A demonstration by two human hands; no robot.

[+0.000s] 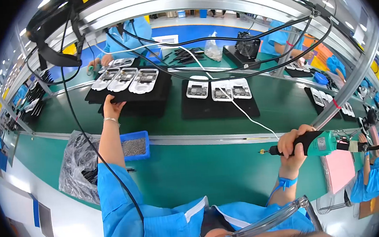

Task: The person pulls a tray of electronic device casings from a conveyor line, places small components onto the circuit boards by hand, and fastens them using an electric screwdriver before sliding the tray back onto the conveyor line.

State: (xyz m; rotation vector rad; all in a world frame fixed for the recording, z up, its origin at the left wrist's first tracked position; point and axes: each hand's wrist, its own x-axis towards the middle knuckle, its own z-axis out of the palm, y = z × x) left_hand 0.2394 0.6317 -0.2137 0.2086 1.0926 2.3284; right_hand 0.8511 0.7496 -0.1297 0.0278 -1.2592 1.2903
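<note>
My left hand [114, 106] pinches the front edge of a black foam-like board [101, 97]. White plastic housings [143, 81] with circuit boards inside lie on it, and more black boards seem to be stacked beneath. My right hand [295, 146] is wrapped around a green and black electric screwdriver [320, 144], held level above the bench with its bit [263, 151] pointing left. Between the two hands, farther back, a second black board [220, 110] carries three more white housings [197, 89] with circuit boards.
A blue bin [135, 157] of small metal parts stands by my left forearm, beside a clear plastic bag [80, 167] of dark pieces. Black cables [219, 39] and a white cord [247, 114] hang across the view under a metal frame [181, 7]. Co-workers in blue sit opposite and at right.
</note>
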